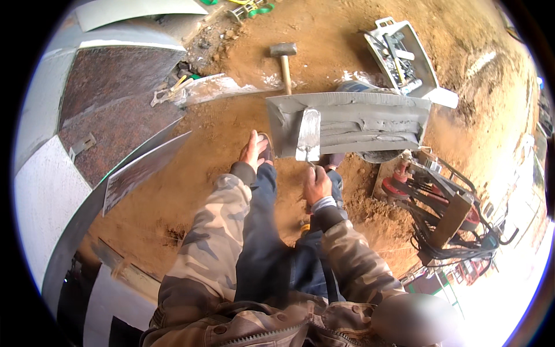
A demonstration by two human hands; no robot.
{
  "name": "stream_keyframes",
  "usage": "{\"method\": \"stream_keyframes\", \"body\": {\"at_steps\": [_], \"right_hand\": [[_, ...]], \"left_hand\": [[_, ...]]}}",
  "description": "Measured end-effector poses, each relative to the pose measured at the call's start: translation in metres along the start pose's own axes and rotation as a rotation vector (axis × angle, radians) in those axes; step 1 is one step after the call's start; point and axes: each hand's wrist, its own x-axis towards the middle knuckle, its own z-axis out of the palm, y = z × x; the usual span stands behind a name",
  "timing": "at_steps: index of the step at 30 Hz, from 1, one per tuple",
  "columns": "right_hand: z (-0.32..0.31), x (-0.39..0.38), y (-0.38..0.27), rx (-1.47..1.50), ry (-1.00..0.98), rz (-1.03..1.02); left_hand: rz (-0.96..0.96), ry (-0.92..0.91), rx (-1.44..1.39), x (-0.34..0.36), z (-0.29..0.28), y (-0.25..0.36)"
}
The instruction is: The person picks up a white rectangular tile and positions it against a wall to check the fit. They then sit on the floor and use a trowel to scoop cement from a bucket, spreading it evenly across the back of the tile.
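My right hand (317, 185) is wrapped round the handle of a trowel (309, 128). Its pale, smeared metal blade points away from me, over the left half of a rectangular slab (280, 123). Grey mortar (378, 118) is spread across the slab in long ridges, thicker and rougher toward the right. My left hand (251, 151) holds nothing; its fingers are stretched out above my left shoe, a little left of the slab's edge. Whether the blade touches the mortar I cannot tell.
Beyond the slab a mallet (285, 58) stands with its handle toward me. A tool-filled light bin (425, 72) is at far right. Right of my leg sits a red and black machine (445, 202) with cables. Polished stone panels (121, 81) line the left; brown soil lies underfoot.
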Motion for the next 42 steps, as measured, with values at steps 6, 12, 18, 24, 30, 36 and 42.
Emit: {"method": "stream_keyframes", "body": {"at_steps": [6,12,18,24,30,36,42], "right_hand": [[-0.069,0.011,0.018,-0.157,0.076,-0.241],[-0.054,0.012,-0.001,-0.05,-0.022,-0.324],[-0.047,0.036,0.0,-0.331,-0.064,-0.32],[-0.093,0.055,0.03,-0.293,0.044,-0.268],[-0.157,0.086,0.072,-0.316,0.083,-0.277],[-0.233,0.117,0.104,-0.314,0.111,-0.275],[-0.31,0.144,0.138,-0.475,0.147,-0.185]], "left_hand": [[-0.043,-0.001,-0.032,0.013,0.022,0.0],[-0.034,-0.022,-0.076,0.005,0.029,0.004],[-0.059,-0.026,-0.087,0.004,0.031,0.009],[-0.04,-0.008,-0.079,-0.001,0.039,0.011],[-0.036,0.049,-0.053,-0.006,0.047,0.011],[-0.029,0.114,-0.094,-0.006,0.053,0.008],[-0.012,0.12,-0.078,-0.007,0.057,0.007]]}}
